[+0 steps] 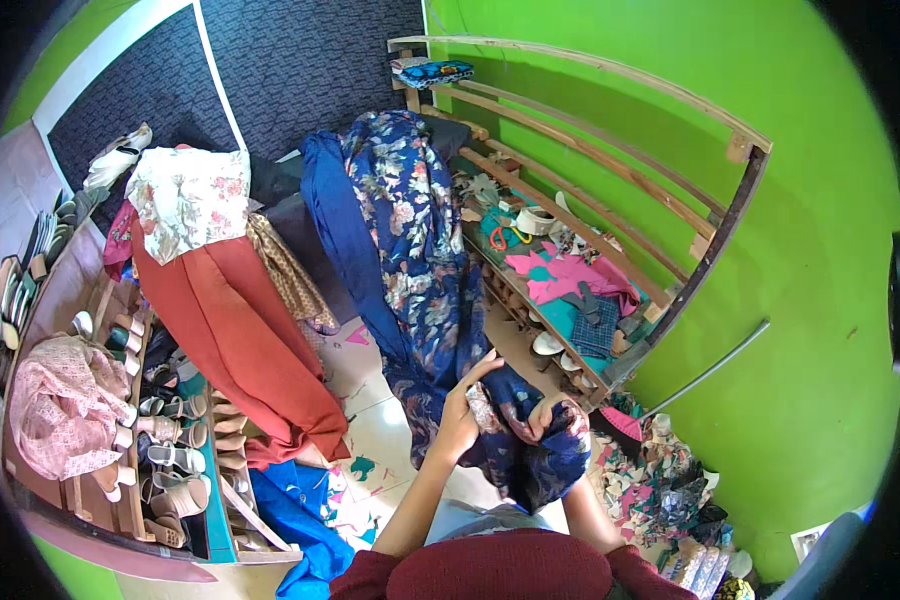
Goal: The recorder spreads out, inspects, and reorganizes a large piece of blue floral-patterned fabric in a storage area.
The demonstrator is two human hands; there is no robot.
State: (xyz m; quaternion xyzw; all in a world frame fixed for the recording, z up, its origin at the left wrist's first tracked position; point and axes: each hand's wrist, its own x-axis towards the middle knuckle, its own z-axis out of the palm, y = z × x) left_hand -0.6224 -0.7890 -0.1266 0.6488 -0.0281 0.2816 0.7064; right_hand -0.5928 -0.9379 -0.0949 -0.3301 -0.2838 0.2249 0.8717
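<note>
A navy floral cloth [402, 215] hangs long from the far side and runs down to my lap, where its near end is bunched up. At the left edge of that bunch, my left hand [458, 418] grips the cloth, its index finger pointing up and away. My right hand [548, 412] is inside the bunch at the right; folds cover most of it, and only some fingers show, curled on the fabric. Beside the floral cloth hangs a plain dark blue cloth [335, 215].
Left, a wooden rack [130, 500] holds several shoes, with a pink lacy cloth [65, 405] on top. Rust-red trousers [232, 330] and a blue cloth [305, 520] lie nearby. Right, a slatted wooden rack [610, 150] stands by the green wall; fabric scraps [660, 490] and a pink broom [622, 422] are below.
</note>
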